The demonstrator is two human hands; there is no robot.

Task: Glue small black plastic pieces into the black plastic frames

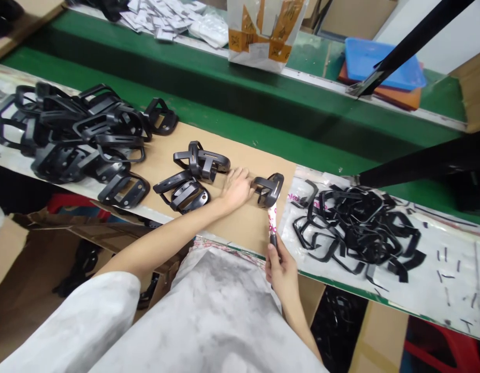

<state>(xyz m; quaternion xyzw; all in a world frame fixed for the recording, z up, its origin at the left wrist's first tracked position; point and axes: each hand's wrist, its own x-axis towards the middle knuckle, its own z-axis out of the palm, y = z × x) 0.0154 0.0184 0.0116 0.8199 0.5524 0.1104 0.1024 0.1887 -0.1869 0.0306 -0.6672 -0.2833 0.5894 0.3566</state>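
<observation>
right grip (pixel 280 267) clamps tool (pixel 273 239), left grip (pixel 237 187) unclear, between piled brackets (pixel 61 118) and black strips (pixel 364 228).

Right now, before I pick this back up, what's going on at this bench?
A person's right hand grips a black-handled tool, its pink-and-white end up against a black part on the cardboard sheet. The left hand, blurred, is close beside that part; I can't tell whether it touches. A larger pile of similar parts lies to the left, and a tangle of black strips to the right.
</observation>
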